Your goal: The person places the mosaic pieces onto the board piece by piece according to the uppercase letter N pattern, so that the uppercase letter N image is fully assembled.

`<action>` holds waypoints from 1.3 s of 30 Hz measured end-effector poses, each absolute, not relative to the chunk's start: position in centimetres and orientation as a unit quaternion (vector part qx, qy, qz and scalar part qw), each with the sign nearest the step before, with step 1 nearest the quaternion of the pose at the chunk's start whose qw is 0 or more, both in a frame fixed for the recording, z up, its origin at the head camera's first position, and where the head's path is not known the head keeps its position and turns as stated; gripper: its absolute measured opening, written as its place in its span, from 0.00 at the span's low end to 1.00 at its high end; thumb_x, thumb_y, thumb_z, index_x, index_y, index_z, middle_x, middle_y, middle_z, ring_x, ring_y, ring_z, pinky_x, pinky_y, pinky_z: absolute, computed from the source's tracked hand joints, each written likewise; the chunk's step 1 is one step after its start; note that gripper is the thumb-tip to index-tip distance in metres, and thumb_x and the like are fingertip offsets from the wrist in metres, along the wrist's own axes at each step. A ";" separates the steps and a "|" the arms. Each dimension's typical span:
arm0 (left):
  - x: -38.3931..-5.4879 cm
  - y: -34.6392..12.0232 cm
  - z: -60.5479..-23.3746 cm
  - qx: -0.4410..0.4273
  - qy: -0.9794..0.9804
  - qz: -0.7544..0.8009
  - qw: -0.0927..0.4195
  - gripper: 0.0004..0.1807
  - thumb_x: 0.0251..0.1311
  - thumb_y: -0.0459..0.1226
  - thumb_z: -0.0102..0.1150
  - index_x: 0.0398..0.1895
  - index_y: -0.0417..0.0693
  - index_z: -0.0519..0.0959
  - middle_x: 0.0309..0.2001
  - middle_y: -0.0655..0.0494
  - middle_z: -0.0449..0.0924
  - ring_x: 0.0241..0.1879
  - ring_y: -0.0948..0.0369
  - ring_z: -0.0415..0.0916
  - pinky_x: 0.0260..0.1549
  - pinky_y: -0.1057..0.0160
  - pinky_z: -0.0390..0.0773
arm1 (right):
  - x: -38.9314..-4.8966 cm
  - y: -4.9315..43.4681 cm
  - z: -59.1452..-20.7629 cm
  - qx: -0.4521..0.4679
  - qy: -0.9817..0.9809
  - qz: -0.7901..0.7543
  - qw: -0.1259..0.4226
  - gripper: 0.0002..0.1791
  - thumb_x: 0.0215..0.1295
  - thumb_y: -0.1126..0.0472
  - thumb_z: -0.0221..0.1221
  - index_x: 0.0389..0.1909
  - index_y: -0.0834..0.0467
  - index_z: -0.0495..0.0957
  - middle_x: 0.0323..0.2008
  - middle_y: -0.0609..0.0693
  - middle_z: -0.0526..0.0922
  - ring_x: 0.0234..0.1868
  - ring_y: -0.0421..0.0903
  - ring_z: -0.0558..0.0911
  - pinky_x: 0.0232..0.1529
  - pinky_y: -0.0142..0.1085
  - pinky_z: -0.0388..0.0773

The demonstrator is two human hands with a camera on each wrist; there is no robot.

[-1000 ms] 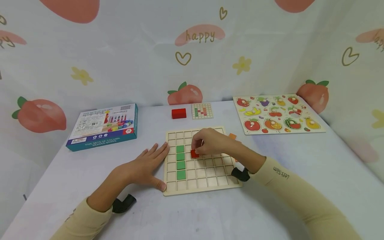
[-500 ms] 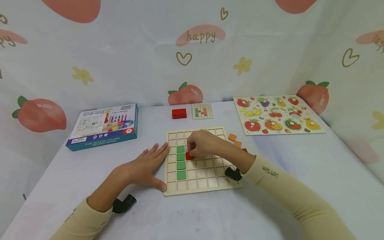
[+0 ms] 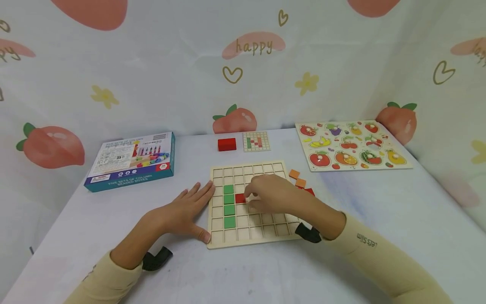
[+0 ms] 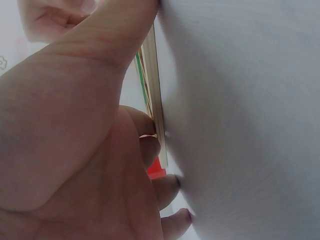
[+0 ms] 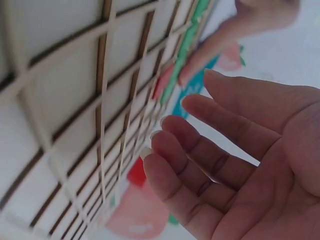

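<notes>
A wooden grid board point(image 3: 262, 231) lies on the table. Several green square tiles point(image 3: 229, 210) form a column in its left part, and one red tile point(image 3: 240, 198) sits in a cell right of that column. My left hand point(image 3: 182, 211) rests with spread fingers against the board's left edge, its thumb at the near left corner. Over the board, just right of the red tile, my right hand point(image 3: 275, 195) hovers with loosely bent fingers. In the right wrist view nothing lies between the right hand's fingers point(image 5: 192, 155), and they are apart from the red tile point(image 5: 162, 82).
Orange tiles point(image 3: 294, 173) and red tiles point(image 3: 309, 191) lie right of the board, partly behind the right arm. Behind the board are a red block point(image 3: 226, 144) and a small pattern card point(image 3: 256, 141). A boxed set point(image 3: 130, 160) stands left, a fruit puzzle board point(image 3: 351, 145) right.
My right hand moved the red tile left into the cell beside the green column, let go of it, and drew back slightly to the right. My left hand stayed in place.
</notes>
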State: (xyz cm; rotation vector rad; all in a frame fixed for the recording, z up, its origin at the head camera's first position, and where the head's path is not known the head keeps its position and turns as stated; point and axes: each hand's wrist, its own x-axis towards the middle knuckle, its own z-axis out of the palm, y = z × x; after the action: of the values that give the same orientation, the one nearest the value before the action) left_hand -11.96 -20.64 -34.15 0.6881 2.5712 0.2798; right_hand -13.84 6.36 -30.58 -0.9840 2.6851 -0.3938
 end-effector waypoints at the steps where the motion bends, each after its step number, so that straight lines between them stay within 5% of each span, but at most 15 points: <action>1: -12.0 -20.6 -34.2 0.250 0.935 0.102 0.230 0.73 0.39 0.71 0.68 0.82 0.48 0.40 0.81 0.50 0.33 0.78 0.42 0.26 0.71 0.36 0.36 | -13.8 6.9 -30.5 -0.335 0.923 -0.142 0.125 0.10 0.66 0.59 0.66 0.46 0.55 0.87 0.39 0.45 0.83 0.41 0.43 0.80 0.45 0.38 0.78; 11: -12.0 -20.7 -34.2 0.255 0.935 0.096 0.225 0.73 0.40 0.71 0.67 0.82 0.47 0.40 0.81 0.49 0.33 0.78 0.42 0.27 0.71 0.36 0.38 | -14.4 13.8 -30.8 -0.287 0.932 -0.187 0.116 0.07 0.64 0.63 0.67 0.42 0.58 0.87 0.28 0.43 0.78 0.31 0.42 0.75 0.33 0.36 0.75; 21: -11.9 -20.7 -34.3 0.258 0.935 0.091 0.224 0.73 0.40 0.72 0.67 0.82 0.47 0.41 0.81 0.50 0.33 0.78 0.43 0.27 0.71 0.36 0.38 | -14.5 18.8 -31.1 -0.210 0.950 -0.204 0.107 0.06 0.62 0.67 0.67 0.40 0.57 0.87 0.28 0.44 0.80 0.31 0.44 0.76 0.30 0.36 0.76; 39: -11.9 -20.7 -34.3 0.254 0.937 0.091 0.222 0.73 0.39 0.72 0.68 0.82 0.48 0.41 0.81 0.50 0.33 0.78 0.43 0.27 0.71 0.37 0.38 | -15.3 19.8 -32.3 -0.209 0.946 -0.200 0.143 0.08 0.58 0.63 0.72 0.34 0.57 0.82 0.27 0.45 0.76 0.31 0.44 0.73 0.32 0.37 0.73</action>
State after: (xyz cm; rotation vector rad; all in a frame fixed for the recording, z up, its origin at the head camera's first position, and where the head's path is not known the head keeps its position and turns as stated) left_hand -11.92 -20.65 -34.32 0.7003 2.5885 0.2514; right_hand -15.32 19.82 -32.27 -0.6014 2.7290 -0.5779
